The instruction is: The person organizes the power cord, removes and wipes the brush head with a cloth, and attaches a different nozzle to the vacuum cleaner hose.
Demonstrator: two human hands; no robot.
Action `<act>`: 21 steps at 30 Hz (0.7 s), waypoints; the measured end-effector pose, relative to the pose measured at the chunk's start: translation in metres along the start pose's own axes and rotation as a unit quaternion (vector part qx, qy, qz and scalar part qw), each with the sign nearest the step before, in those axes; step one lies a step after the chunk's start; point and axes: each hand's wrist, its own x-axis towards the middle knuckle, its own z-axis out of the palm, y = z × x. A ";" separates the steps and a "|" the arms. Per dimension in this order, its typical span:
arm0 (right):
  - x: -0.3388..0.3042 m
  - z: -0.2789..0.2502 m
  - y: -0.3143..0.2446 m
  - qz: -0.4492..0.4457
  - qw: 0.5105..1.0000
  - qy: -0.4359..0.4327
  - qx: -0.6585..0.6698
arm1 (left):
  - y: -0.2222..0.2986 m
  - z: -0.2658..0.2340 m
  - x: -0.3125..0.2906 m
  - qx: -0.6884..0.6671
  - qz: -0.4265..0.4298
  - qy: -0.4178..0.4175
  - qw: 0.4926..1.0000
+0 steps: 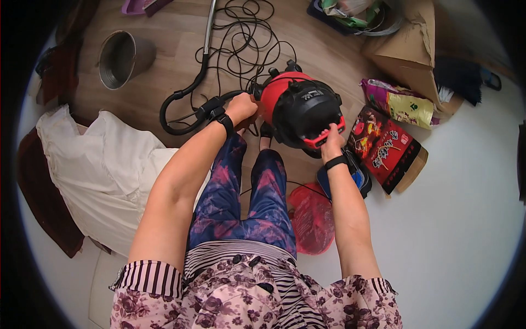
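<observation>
A red and black canister vacuum cleaner (pixel 309 107) is in front of my legs, tilted with its black lid toward me. My right hand (pixel 332 143) is wrapped round the red handle at the lid's near right edge. At the vacuum's left side, my left hand (pixel 241 108) is closed with its fingers curled; what they grip is hidden. Just left of this hand lies the black hose (pixel 174 97) with its grip piece, curving up to a metal tube (pixel 210 27). A long black cord (pixel 246 41) is spread in loose loops beyond the vacuum.
A metal bucket (pixel 125 59) stands on the wooden floor at far left. White cloth (pixel 104 164) drapes over dark furniture on the left. To the right are a red printed bag (pixel 381 145), a purple and yellow packet (pixel 402 104) and a cardboard box (pixel 408 46). A red plastic item (pixel 312 222) lies near my right forearm.
</observation>
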 end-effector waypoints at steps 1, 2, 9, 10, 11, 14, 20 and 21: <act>0.004 -0.010 -0.002 -0.011 1.000 0.017 -0.021 | -0.004 0.002 -0.001 0.009 -0.036 0.007 0.999; 0.010 -0.016 -0.004 -0.012 1.000 0.007 -0.013 | -0.010 0.002 -0.001 0.004 -0.041 0.006 0.999; 0.028 -0.039 -0.006 0.010 0.999 0.043 0.016 | -0.045 -0.027 -0.014 -0.285 -0.189 0.036 0.939; 0.029 -0.032 -0.004 0.020 0.999 0.040 0.030 | -0.066 -0.034 -0.015 -0.241 -0.098 0.082 0.962; 0.029 -0.025 -0.003 0.026 0.999 0.029 0.025 | -0.088 -0.040 -0.019 -0.246 -0.076 0.103 0.961; 0.045 -0.030 -0.004 0.031 0.998 0.041 0.031 | -0.102 -0.044 -0.042 -0.270 -0.060 0.116 0.954; 0.083 -0.061 -0.007 0.060 0.994 -0.007 0.091 | -0.092 -0.067 -0.114 -0.277 0.052 0.050 0.958; 0.082 -0.058 -0.004 0.082 0.992 -0.029 0.094 | -0.096 -0.073 -0.126 -0.280 0.069 0.032 0.957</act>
